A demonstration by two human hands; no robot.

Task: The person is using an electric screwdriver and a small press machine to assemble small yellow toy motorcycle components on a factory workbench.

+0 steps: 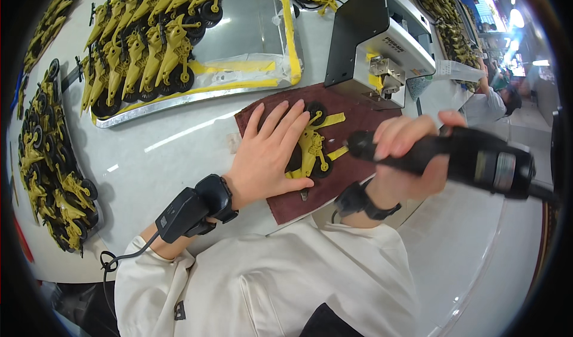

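My left hand (270, 152) lies flat with fingers spread on the dark red cloth (352, 205), palm down over part of a yellow toy motorcycle (311, 150). Its black wheels and yellow arms show to the right of the thumb and fingers. Yellow tape strips (338, 152) lie beside it. In my right hand (412, 155), fingers wrapped round, is a black electric screwdriver (483, 161), slightly blurred, its tip pointing left toward the toy and apart from it. A cord leaves its right end.
A metal-edged tray (250, 26) at the back holds rows of yellow motorcycles. A heap of similar ones (54, 164) lies at the left. Behind the cloth stands a black-and-white boxy machine (379, 44). Another person's sleeve (486, 107) appears at the far right.
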